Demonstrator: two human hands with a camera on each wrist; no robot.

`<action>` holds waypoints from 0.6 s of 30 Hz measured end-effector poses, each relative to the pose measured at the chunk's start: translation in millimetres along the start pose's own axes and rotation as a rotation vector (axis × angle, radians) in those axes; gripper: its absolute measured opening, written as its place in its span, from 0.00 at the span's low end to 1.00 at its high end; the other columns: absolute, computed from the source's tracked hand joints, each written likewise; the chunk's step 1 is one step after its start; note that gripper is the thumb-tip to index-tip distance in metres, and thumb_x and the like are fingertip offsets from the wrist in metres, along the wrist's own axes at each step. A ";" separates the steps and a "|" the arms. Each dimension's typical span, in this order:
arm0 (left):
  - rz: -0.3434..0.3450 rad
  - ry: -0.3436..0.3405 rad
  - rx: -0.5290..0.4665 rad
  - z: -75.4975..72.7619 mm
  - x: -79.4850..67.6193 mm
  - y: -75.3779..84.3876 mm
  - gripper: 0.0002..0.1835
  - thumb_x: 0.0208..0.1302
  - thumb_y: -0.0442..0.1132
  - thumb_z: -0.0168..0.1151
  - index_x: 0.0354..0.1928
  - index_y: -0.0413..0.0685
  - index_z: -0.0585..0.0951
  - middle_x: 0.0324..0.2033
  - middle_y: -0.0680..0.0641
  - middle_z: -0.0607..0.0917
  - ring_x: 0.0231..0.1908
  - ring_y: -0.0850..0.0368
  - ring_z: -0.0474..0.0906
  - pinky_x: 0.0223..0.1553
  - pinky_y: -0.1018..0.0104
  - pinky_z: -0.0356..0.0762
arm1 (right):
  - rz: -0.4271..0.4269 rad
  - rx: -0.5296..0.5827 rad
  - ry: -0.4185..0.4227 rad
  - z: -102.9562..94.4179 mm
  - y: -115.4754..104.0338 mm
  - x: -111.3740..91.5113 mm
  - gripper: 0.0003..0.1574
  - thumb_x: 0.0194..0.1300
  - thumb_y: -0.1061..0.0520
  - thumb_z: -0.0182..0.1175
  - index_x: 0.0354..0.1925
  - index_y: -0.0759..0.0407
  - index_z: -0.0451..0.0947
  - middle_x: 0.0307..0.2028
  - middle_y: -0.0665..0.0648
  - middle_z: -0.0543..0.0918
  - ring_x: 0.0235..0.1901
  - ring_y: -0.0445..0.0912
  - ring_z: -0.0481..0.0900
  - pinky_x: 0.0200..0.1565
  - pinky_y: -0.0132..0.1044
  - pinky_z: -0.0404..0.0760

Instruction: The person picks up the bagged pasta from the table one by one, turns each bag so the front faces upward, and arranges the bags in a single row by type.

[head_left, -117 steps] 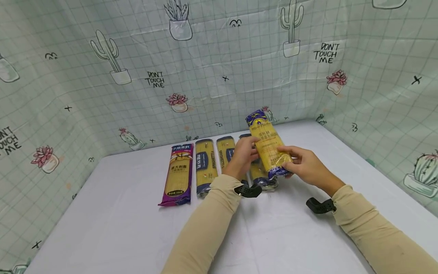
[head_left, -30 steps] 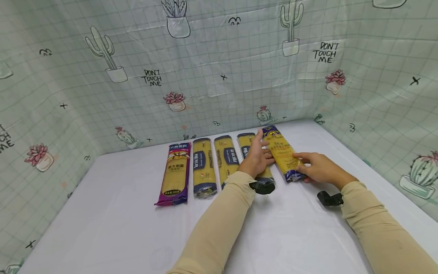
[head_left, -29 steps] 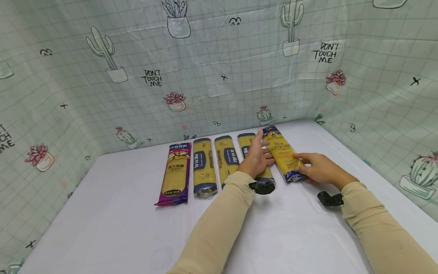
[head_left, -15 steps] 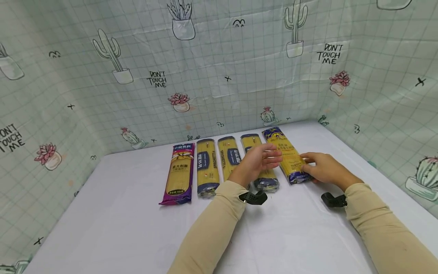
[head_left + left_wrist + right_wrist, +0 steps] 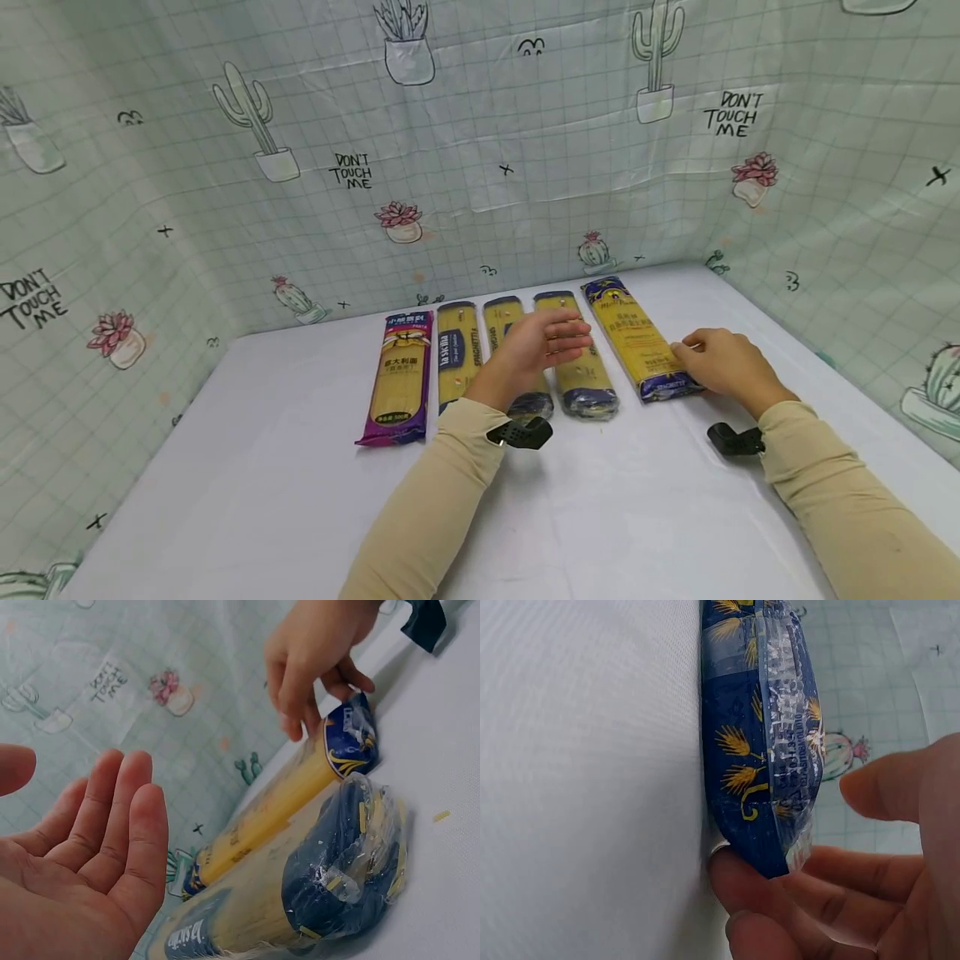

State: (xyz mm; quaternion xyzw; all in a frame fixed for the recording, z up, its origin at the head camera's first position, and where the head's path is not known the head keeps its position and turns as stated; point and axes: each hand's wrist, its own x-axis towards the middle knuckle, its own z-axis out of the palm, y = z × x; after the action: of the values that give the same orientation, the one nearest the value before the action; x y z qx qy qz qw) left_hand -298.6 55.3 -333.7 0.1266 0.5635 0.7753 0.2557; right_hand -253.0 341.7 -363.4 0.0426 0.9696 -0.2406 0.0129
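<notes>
A yellow spaghetti pack with blue ends (image 5: 633,333) lies slanted on the white table, rightmost in the row. Beside its near right edge is my right hand (image 5: 726,362). In the right wrist view the fingers (image 5: 847,892) touch the pack's blue end (image 5: 742,750), while the thumb (image 5: 885,787) stands away from it. My left hand (image 5: 532,342) hovers over the la sicilia spaghetti packs, palm turned right, fingers straight and holding nothing. It partly hides the middle la sicilia pack (image 5: 502,311); the right one (image 5: 585,379) and left one (image 5: 456,358) lie alongside.
At the row's left end lies a purple-edged pasta pack (image 5: 397,375). White table surface (image 5: 262,492) extends in front and to the left. A printed curtain (image 5: 465,125) stands behind and at both sides. Small yellow bits (image 5: 441,816) lie near a pack.
Both hands held the blue-ended spaghetti pack raised earlier; it came down onto the table at the row's right end. My left hand then drew away leftward. My right hand's thumb now stands off the pack.
</notes>
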 end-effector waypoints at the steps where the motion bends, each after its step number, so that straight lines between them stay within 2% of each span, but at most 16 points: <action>1: 0.006 -0.005 -0.005 -1.1 -2.0 1.2 0.21 0.76 0.43 0.53 0.64 0.39 0.74 0.47 0.43 0.85 0.45 0.52 0.84 0.53 0.59 0.80 | 0.003 -0.008 0.012 -0.2 -0.1 -0.3 0.40 0.74 0.37 0.47 0.60 0.72 0.74 0.54 0.72 0.79 0.44 0.59 0.79 0.40 0.53 0.77; 5: 0.024 -0.022 0.002 -3.3 -9.1 3.1 0.20 0.75 0.42 0.54 0.62 0.38 0.76 0.47 0.42 0.85 0.43 0.53 0.84 0.53 0.59 0.80 | 0.025 0.002 0.011 0.5 0.4 -1.2 0.36 0.74 0.40 0.48 0.58 0.71 0.76 0.53 0.71 0.80 0.45 0.60 0.78 0.41 0.54 0.76; 9: 0.024 -0.012 0.009 -7.7 -13.9 1.6 0.19 0.75 0.43 0.55 0.60 0.40 0.77 0.46 0.42 0.85 0.43 0.53 0.84 0.52 0.59 0.80 | 0.023 0.015 0.005 3.7 2.2 -1.2 0.34 0.74 0.42 0.49 0.58 0.71 0.76 0.52 0.71 0.80 0.43 0.58 0.78 0.41 0.53 0.75; 18: 0.014 0.030 -0.012 -34.7 -25.7 6.7 0.22 0.77 0.42 0.51 0.67 0.38 0.72 0.47 0.43 0.85 0.44 0.55 0.84 0.53 0.61 0.80 | -0.010 0.019 0.017 6.6 0.2 1.2 0.33 0.74 0.42 0.50 0.58 0.71 0.76 0.52 0.71 0.80 0.44 0.58 0.78 0.42 0.54 0.76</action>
State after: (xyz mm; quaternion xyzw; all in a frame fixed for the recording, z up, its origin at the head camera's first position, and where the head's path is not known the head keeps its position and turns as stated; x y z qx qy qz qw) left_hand -295.7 11.8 -336.6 0.1174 0.5617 0.7822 0.2428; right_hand -254.2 338.9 -369.3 0.0398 0.9675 -0.2496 0.0031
